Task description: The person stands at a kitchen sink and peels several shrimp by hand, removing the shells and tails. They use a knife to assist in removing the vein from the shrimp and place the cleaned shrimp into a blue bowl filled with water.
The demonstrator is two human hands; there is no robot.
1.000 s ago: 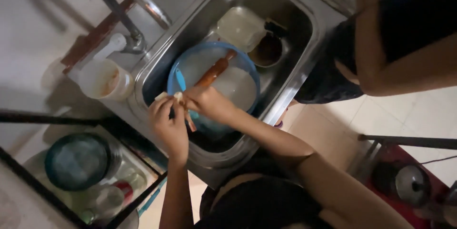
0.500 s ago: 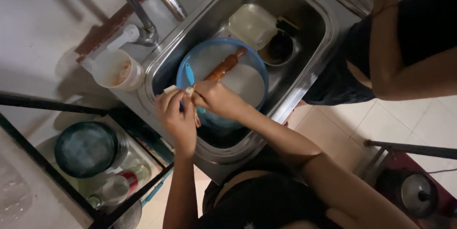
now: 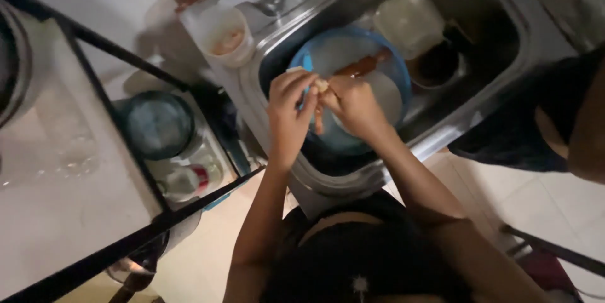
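Pale, small, soft-looking food piece (image 3: pixel 322 84) sits pinched between the two hands, directly over the round blue plastic basin (image 3: pixel 302 63) that lies in the stainless steel sink (image 3: pixel 485 26). Left hand (image 3: pixel 291 102) has its fingers curled together onto the near side of the piece, thumb and fingertips closed on it; right hand (image 3: pixel 356 104) meets it from the other side, fingers likewise clamped on the same piece (what exactly it is stays too small and dim to tell). Judging by the grip, the step in hand looks like picking or peeling at the piece over the basin, and any further pull would call for one hand holding firm while the other's fingertips work at the edge. Just beyond the fingertips, inside the basin, a brown wooden rolling-pin-like stick (image 3: pixel 364 65) lies slanted beside a white round plate (image 3: pixel 384 92). Farther past the fingers, a pale square plastic container (image 3: pixel 409 22) and a dark round bowl (image 3: pixel 437 63) rest in the sink's far part. Off to the left of the fingers, on the sink's rim near the tap, stands a white plastic cup (image 3: pixel 225 37).
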